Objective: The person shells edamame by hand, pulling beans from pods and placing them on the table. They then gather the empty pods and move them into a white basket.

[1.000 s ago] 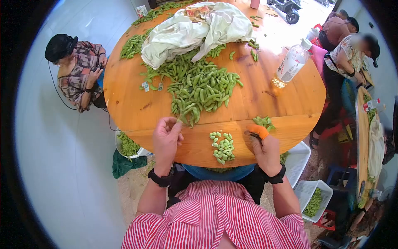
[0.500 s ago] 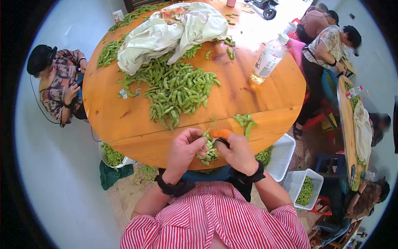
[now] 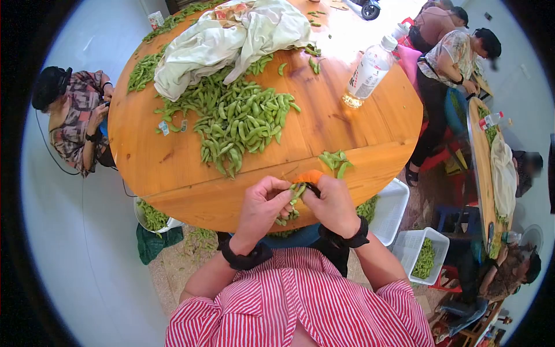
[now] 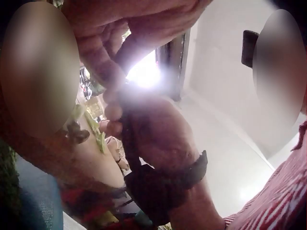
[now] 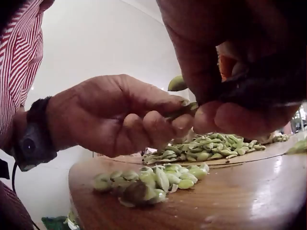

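Observation:
Near the front edge of the round wooden table (image 3: 370, 170), the left hand (image 3: 263, 208) pinches a green pod (image 3: 298, 192) between thumb and fingers. The right hand (image 3: 335, 209) meets it from the other side, its fingers curled on the same pod, with an orange covering (image 3: 309, 177) on a finger. In the right wrist view the left hand (image 5: 122, 115) holds the pod's end, and shelled beans (image 5: 165, 179) lie on the tabletop below. A large pile of pods (image 3: 243, 118) lies beyond the hands. Several pods (image 3: 335, 161) rest to the right.
A white cloth bundle (image 3: 231, 43) covers the back of the pile. A bottle (image 3: 369, 72) stands at the back right. White baskets (image 3: 422, 254) are on the floor at right, a green bag (image 3: 156, 243) at left. Other people sit or stand on both sides.
Both hands have come together over the shelled beans, which lay uncovered between them a second ago. The left hand has left the pile's near edge. The head view has shifted.

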